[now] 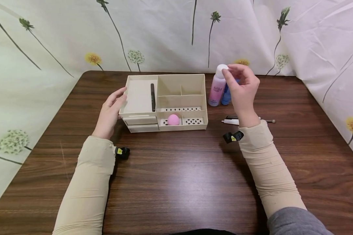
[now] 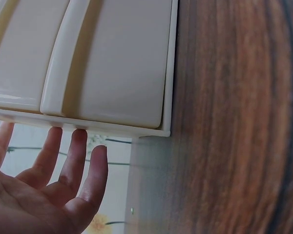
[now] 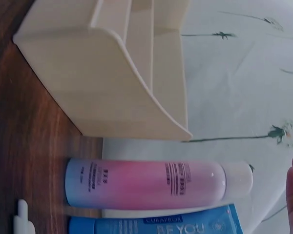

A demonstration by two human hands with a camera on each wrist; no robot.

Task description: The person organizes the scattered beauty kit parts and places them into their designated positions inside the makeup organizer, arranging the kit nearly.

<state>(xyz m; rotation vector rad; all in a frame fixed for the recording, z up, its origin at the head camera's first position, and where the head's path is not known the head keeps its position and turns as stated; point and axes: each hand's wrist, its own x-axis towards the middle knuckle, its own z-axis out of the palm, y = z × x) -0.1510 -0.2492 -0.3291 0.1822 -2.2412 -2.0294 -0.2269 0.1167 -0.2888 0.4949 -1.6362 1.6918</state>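
A cream desktop organizer point(image 1: 180, 101) with two drawers stands on the table. My left hand point(image 1: 111, 111) is at its left side, and in the left wrist view the fingertips point(image 2: 78, 136) touch the side wall below the drawers. A black pen point(image 1: 153, 98) lies on the organizer's flat top, and a pink ball-shaped sponge point(image 1: 173, 119) sits in a front compartment. To the right stands a pink spray bottle point(image 1: 216, 90) with a white cap. My right hand point(image 1: 243, 85) is near that cap with bent, relaxed fingers; the right wrist view shows a gap between them.
A blue tube point(image 3: 185, 222) stands beside the bottle, partly behind my right hand in the head view. Several thin white and dark sticks point(image 1: 230, 122) and a brush tip point(image 1: 271, 121) lie under my right wrist. A flowered cloth point(image 1: 170, 36) hangs behind the brown table point(image 1: 176, 182).
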